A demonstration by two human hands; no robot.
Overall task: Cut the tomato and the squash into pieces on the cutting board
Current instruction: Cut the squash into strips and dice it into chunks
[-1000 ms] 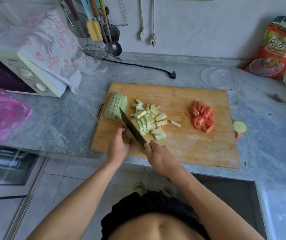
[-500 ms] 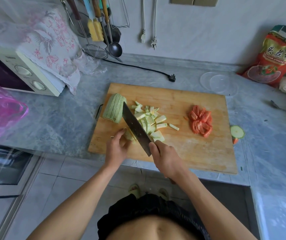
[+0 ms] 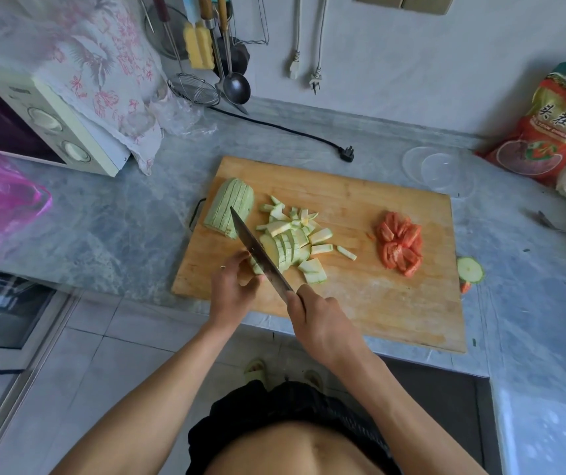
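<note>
Slicing on: right hand [image 3: 322,323] grips knife [image 3: 257,250], blade shifted left; left hand [image 3: 232,286] still pinches squash [image 3: 283,250].

Right hand [image 3: 322,323] holds knife [image 3: 257,250]; left hand [image 3: 232,289] steadies squash [image 3: 283,250].

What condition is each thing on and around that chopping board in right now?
Tomato: cut into pieces, piled on the board.
Squash half: sliced lengthwise, slices together.
Squash pieces: chopped, loosely heaped.
Knife: held, blade against the squash slices.
Left hand: steadying the slices being cut.
Right hand: gripping the knife handle.
Round squash slice: off the board, on the counter.
Black plug: unplugged, lying on the counter.
</note>
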